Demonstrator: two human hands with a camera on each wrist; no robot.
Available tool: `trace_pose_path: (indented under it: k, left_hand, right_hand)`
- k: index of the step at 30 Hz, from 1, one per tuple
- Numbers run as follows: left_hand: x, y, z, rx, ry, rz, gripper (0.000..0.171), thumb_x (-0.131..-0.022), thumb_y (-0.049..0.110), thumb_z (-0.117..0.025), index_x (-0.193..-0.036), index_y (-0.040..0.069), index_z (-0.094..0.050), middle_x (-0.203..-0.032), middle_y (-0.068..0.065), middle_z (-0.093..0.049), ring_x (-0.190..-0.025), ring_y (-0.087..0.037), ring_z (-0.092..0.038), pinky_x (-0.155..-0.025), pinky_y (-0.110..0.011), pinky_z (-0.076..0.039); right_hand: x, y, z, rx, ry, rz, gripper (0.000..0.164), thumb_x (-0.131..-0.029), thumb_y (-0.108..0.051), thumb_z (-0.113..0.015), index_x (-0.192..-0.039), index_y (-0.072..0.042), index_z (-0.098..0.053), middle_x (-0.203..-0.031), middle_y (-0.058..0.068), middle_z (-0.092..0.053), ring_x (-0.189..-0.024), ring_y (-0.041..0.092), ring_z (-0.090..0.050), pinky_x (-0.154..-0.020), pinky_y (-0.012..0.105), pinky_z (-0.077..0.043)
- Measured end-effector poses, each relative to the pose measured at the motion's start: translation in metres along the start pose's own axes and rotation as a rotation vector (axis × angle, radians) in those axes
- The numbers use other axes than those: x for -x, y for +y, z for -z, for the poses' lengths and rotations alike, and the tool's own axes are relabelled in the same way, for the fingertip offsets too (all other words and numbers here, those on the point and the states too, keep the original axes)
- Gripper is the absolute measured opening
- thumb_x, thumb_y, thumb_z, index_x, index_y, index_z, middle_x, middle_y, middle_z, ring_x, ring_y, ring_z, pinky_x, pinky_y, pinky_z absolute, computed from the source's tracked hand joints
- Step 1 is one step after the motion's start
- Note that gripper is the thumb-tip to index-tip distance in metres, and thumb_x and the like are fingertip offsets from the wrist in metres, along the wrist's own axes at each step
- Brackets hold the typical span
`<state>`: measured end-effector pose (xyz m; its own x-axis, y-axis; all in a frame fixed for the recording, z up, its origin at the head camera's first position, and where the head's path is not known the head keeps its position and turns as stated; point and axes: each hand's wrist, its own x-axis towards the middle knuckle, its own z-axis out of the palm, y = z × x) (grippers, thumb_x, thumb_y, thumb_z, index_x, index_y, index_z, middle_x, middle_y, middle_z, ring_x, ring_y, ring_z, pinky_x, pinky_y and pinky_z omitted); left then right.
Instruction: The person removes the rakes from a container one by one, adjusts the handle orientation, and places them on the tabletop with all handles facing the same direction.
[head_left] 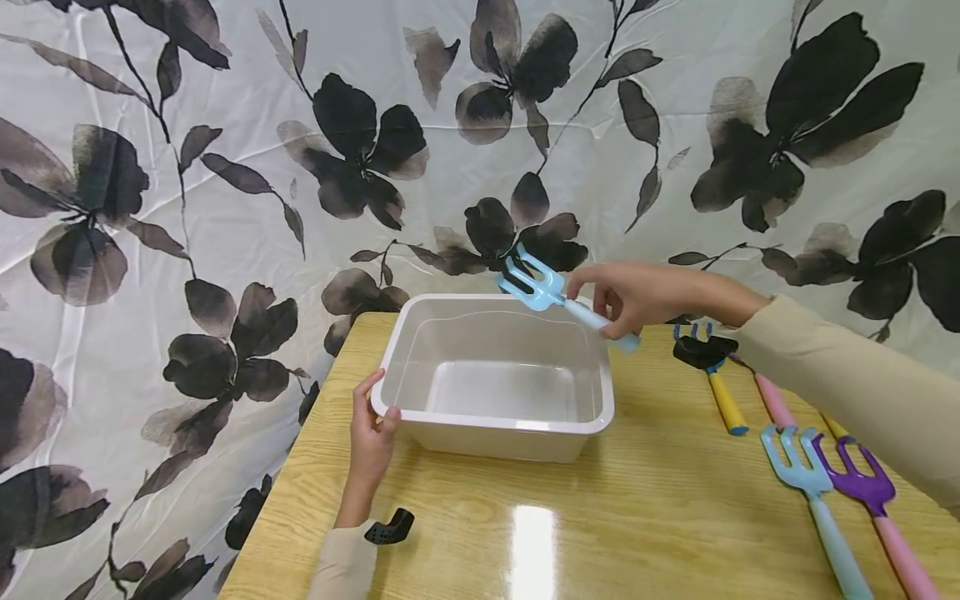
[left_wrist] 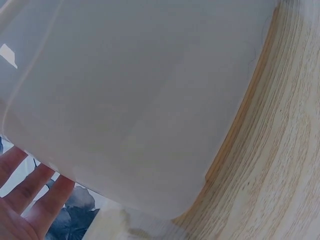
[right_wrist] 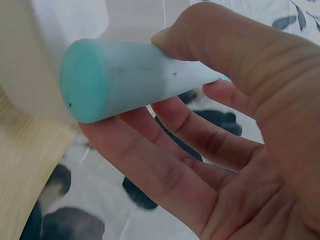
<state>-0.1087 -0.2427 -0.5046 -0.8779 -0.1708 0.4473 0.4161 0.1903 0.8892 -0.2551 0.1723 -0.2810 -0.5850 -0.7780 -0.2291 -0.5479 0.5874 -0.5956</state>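
Observation:
A white plastic tub stands on the wooden table. At its left front corner my left hand grips the rim; in the left wrist view its fingers lie along the tub's outer wall. My right hand holds a light blue hand fork by the handle, above the tub's right back corner. The tines point up and to the left. In the right wrist view, thumb and fingers pinch the pale handle, whose teal end faces the camera.
On the table's right lie another light blue fork, a purple fork with a pink handle, a yellow-handled tool and a pink handle, partly behind the right sleeve. A floral cloth hangs behind the table.

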Motion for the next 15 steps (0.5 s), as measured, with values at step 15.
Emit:
trace_pose_path:
  k: [15]
  left_hand:
    - [-0.002, 0.009, 0.004, -0.017, -0.027, 0.004, 0.058, -0.1, 0.013, -0.06, -0.153, 0.008, -0.037, -0.147, -0.023, -0.047, -0.12, -0.035, -0.057, -0.082, -0.021, -0.056]
  right_hand:
    - [0.077, 0.054, -0.015, -0.072, 0.18, -0.139, 0.062, -0.083, -0.008, -0.083, -0.135, -0.008, -0.048, -0.095, 0.009, -0.067, -0.075, 0.023, -0.068, -0.059, 0.033, -0.059]
